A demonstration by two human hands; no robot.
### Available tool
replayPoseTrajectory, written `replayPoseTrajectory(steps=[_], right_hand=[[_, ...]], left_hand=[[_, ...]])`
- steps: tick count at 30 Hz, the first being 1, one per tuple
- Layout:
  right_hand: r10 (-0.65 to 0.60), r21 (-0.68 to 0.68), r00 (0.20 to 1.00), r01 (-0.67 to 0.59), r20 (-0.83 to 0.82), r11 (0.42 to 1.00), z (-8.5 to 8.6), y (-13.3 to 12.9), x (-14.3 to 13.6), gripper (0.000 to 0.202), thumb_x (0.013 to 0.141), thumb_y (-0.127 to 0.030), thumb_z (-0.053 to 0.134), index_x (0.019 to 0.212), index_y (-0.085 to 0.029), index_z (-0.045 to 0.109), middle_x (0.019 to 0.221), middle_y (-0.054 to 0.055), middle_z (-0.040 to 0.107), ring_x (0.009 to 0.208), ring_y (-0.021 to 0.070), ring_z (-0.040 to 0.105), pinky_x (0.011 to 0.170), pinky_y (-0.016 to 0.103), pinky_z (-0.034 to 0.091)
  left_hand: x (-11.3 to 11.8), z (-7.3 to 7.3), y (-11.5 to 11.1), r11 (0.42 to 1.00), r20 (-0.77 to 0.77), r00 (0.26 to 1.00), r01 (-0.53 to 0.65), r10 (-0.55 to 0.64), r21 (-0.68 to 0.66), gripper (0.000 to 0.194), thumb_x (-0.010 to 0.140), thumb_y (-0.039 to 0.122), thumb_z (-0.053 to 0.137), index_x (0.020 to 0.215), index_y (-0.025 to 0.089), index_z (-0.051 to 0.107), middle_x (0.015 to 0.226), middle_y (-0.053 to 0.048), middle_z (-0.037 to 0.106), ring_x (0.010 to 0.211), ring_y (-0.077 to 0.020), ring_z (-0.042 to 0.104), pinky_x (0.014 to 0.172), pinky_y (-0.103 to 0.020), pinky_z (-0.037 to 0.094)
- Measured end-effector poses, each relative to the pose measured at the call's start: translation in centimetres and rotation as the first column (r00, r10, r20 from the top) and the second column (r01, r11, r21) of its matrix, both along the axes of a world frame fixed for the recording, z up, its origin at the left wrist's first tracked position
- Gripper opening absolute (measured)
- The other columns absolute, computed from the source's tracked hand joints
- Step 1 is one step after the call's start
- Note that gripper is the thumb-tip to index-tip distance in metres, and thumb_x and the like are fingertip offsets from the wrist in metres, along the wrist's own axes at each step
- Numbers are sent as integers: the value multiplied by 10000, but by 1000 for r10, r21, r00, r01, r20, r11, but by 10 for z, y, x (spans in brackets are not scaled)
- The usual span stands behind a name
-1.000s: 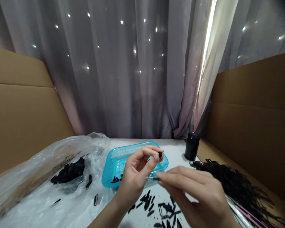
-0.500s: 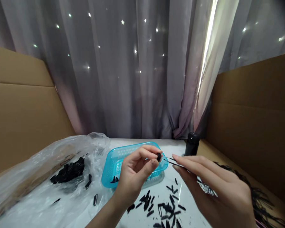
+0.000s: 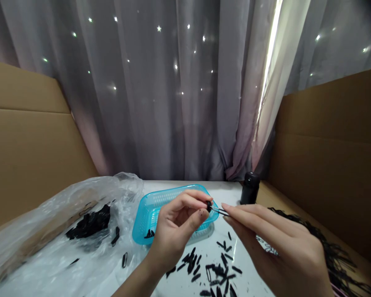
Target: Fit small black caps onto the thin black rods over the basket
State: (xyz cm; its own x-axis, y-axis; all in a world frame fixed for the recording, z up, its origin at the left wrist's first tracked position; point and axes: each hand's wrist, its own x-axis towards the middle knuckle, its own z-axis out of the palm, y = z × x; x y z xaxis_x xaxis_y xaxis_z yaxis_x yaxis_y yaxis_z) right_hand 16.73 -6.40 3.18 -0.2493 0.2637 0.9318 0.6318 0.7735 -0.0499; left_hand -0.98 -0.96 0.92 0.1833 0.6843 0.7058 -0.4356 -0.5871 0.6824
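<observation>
Between the thumb and fingertips of my left hand (image 3: 174,225) is a small black piece (image 3: 209,206), mostly covered by the fingers. My right hand (image 3: 281,243) is closed on slim dark tweezers (image 3: 221,212), whose pale tips point left and meet the black piece. Beneath and behind my left hand stands a light blue plastic basket (image 3: 143,202) with a few black slivers in it. Many short black strips (image 3: 190,260) lie scattered on the white table below the hands, along with a thin black rectangular loop (image 3: 208,273).
A clear plastic bag (image 3: 123,186) with a black bundle (image 3: 91,222) covers the left side. A black bottle (image 3: 250,189) stands behind my right hand. Dark strands (image 3: 340,264) lie at the right. Cardboard panels (image 3: 27,136) flank both sides, and a grey curtain (image 3: 154,123) hangs behind.
The tweezers have moved left, and their tips have gone from just short of the small black piece to touching it. My left hand has barely shifted.
</observation>
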Motion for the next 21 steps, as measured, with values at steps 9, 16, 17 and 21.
replayPoseTrajectory(steps=[9, 16, 17, 21], right_hand=[[-39, 67, 999, 37, 30, 997, -3, 0, 2, 246, 877, 0, 603, 1057, -141, 693, 879, 53, 749, 742, 129, 697, 686, 215, 547], [-73, 106, 997, 75, -22, 992, -9, 2, -3, 271, 881, -3, 591, 1069, -170, 690, 901, 39, 756, 746, 133, 710, 694, 224, 561], [-78, 109, 996, 81, -32, 991, -9, 1, -3, 269, 878, -1, 593, 1059, -172, 695, 898, 35, 758, 745, 129, 710, 700, 219, 562], [-134, 89, 983, 146, -122, 985, -5, -4, 0, 275, 864, -8, 617, 1036, -199, 715, 916, 7, 758, 762, 113, 708, 745, 196, 555]], left_hand=[[-2, 1, -3, 998, -44, 997, -63, 64, 23, 96, 882, 178, 705, 834, 246, 751, 949, 15, 711, 881, -78, 652, 751, -95, 516], [-2, 3, -7, 999, -61, 997, -37, 38, 17, 79, 883, 197, 708, 835, 246, 748, 940, 11, 719, 888, -90, 658, 795, -121, 525], [-2, 3, -8, 999, -63, 998, -30, 31, 19, 74, 880, 200, 712, 836, 247, 748, 940, 11, 723, 895, -94, 660, 807, -128, 526], [-2, 1, -8, 1000, -52, 999, -11, 11, 1, 75, 889, 197, 702, 848, 249, 738, 977, 13, 727, 926, -97, 662, 838, -140, 525]])
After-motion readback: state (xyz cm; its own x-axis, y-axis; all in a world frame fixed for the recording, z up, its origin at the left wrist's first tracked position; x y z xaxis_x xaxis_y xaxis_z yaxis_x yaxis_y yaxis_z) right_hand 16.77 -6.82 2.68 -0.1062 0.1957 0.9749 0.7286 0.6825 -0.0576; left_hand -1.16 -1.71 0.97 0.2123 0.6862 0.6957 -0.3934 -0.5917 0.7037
